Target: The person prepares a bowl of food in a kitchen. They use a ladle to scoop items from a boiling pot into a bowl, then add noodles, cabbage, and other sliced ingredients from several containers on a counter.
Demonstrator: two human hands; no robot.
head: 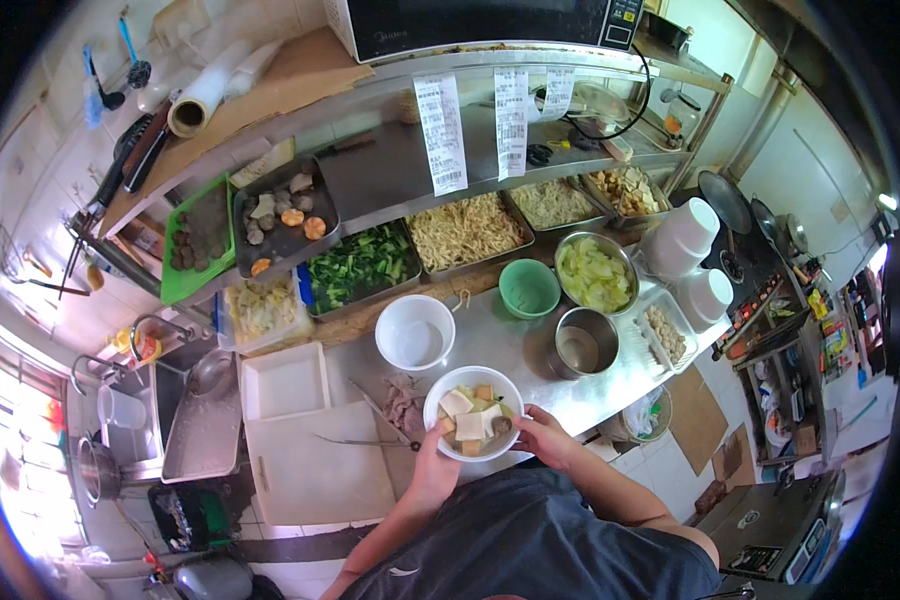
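Both my hands grip a white round bowl (433, 390) at the front edge of the steel counter. In it lie pale tofu slices (470, 427), some brownish cubes, bits of green and a dark meatball (502, 426). My left hand (436, 469) has its thumb over the near left rim. My right hand (546, 439) holds the right side; the fingers beneath are partly hidden. Left of the bowl are a greyish-pink clump of food (405, 403) and metal tongs (382, 414). Just behind stands a white tub (415, 332).
A green bowl (529, 288), a steel pot (583, 342) and a bowl of sliced green vegetable (594, 274) stand behind right. Trays of chopped greens (364, 268) and pale shreds (465, 232) line the back. Stacked white tubs (679, 236) are at right, a white cutting board (322, 465) at left.
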